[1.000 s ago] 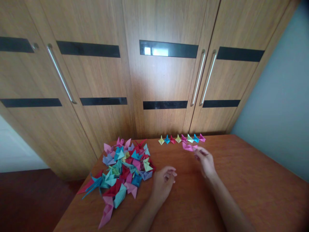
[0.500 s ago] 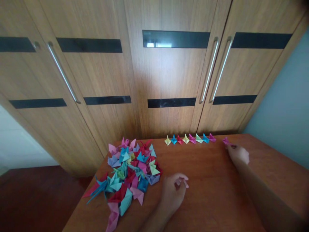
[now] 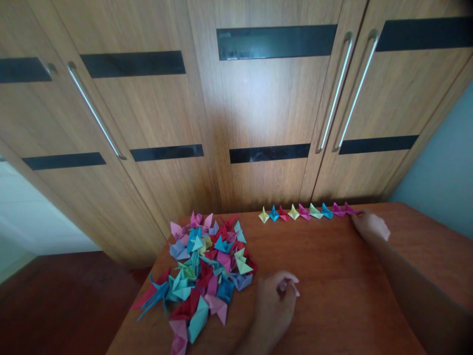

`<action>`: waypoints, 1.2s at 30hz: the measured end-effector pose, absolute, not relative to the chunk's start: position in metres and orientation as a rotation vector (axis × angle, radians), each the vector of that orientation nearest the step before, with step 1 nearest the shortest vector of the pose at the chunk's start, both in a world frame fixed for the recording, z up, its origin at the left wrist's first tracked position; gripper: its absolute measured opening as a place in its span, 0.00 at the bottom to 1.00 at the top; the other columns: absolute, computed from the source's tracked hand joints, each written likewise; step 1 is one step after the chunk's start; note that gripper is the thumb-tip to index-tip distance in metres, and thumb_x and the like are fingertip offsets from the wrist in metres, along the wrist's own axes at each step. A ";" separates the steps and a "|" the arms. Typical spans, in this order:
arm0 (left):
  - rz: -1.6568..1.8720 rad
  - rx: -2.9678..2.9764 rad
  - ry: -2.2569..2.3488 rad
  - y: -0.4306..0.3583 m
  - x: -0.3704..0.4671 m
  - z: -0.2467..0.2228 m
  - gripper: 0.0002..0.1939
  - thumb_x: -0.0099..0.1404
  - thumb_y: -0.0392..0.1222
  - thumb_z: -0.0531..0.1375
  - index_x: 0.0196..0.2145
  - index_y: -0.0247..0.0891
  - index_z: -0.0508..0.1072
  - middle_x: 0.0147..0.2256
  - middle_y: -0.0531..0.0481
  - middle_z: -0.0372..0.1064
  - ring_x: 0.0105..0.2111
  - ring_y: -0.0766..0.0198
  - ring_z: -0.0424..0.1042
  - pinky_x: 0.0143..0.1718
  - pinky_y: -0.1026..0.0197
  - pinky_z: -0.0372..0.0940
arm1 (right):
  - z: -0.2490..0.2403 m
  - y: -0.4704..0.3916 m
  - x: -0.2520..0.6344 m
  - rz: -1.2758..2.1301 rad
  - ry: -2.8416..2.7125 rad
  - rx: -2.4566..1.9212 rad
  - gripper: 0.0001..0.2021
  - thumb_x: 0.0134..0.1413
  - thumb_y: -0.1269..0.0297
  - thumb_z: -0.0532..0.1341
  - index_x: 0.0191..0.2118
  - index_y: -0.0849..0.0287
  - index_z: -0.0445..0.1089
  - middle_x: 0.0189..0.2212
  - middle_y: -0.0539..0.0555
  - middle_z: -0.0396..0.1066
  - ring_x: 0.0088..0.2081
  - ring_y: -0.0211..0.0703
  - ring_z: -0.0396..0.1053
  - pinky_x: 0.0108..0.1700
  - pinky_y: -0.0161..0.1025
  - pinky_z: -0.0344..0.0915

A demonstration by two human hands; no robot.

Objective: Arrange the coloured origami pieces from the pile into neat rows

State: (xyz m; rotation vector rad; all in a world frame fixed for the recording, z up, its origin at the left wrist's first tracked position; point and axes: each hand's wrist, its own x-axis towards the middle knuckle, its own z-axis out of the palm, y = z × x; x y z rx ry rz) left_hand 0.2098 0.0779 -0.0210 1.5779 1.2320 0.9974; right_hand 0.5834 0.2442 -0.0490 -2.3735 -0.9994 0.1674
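Observation:
My right hand (image 3: 370, 226) pinches a magenta origami crane (image 3: 349, 209) at the right end of a row along the table's back edge. Left of it, close by, stands another magenta crane (image 3: 338, 209), then a blue crane (image 3: 327, 211) and several more in yellow, pale green, red and pink. My left hand (image 3: 276, 301) hovers over or rests on the table, fingers curled with thumb and fingertips near each other and nothing visible in them. Beside it on the left spreads a heap of folded paper cranes (image 3: 205, 266) in many colours.
The brown wooden table (image 3: 325, 276) stands against a wooden wardrobe (image 3: 266, 108) with long metal handles (image 3: 336, 93) and dark strips. A pale blue wall (image 3: 439, 162) is at the right. Dark red floor (image 3: 70, 301) shows at the left.
My right hand has brought the magenta crane leftward against the end of the row, closing the gap. My left hand keeps its curled pose. The view has shifted slightly.

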 end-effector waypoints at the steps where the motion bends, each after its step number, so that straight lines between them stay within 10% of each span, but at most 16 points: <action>1: 0.996 1.578 1.232 0.078 0.210 -0.021 0.11 0.60 0.36 0.52 0.31 0.38 0.75 0.24 0.51 0.73 0.23 0.66 0.69 0.27 0.66 0.61 | -0.048 0.244 0.582 0.174 -1.004 -2.390 0.17 0.45 0.55 0.62 0.41 0.56 0.73 0.34 0.67 0.69 0.37 0.55 0.65 0.34 0.46 0.54; 22: 0.983 1.629 1.244 0.078 0.209 -0.013 0.11 0.60 0.36 0.53 0.31 0.38 0.75 0.23 0.52 0.73 0.24 0.65 0.69 0.27 0.66 0.59 | -0.048 0.231 0.571 0.096 -0.870 -2.326 0.25 0.46 0.55 0.60 0.52 0.57 0.65 0.39 0.69 0.70 0.41 0.59 0.67 0.35 0.46 0.56; 36: 0.987 1.804 1.137 0.075 0.209 -0.016 0.11 0.59 0.34 0.52 0.32 0.38 0.75 0.24 0.52 0.73 0.25 0.64 0.70 0.28 0.66 0.60 | -0.054 0.175 0.447 0.141 -1.160 -1.929 0.15 0.50 0.55 0.55 0.40 0.59 0.70 0.27 0.55 0.73 0.32 0.47 0.71 0.33 0.37 0.61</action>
